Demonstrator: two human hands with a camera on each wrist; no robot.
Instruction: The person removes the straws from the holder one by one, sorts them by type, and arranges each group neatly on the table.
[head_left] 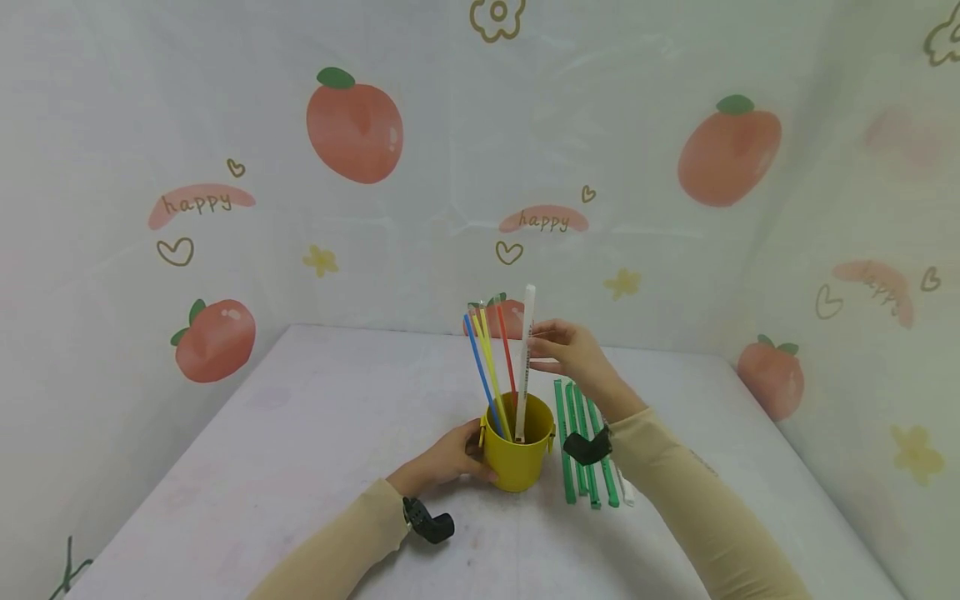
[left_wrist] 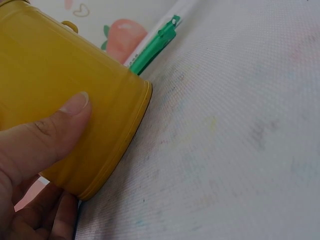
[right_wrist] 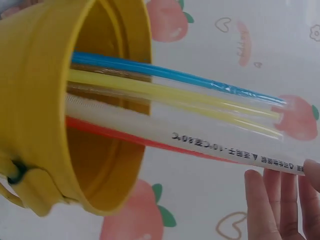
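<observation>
My left hand (head_left: pixel 444 457) grips the side of a small yellow bucket (head_left: pixel 517 468), with the thumb (left_wrist: pixel 65 120) along its wall near the base. Between thumb and fingers, my right hand (head_left: pixel 576 354) pinches the upper part of a white paper-wrapped straw (head_left: pixel 525 358). That straw's lower end is inside the bucket. Leaning in the same bucket are a blue straw (right_wrist: pixel 150 70), yellow straws (right_wrist: pixel 180 97) and a red straw (head_left: pixel 506 350), in clear wrappers. The bucket's inner bottom is hidden.
Several green-wrapped straws (head_left: pixel 567 467) lie side by side on the white tabletop (head_left: pixel 360 400), right of the bucket, beneath the right forearm. A white-wrapped straw (head_left: pixel 627 493) lies at their right edge. Behind stands a fruit-printed sheet (head_left: pixel 450 167).
</observation>
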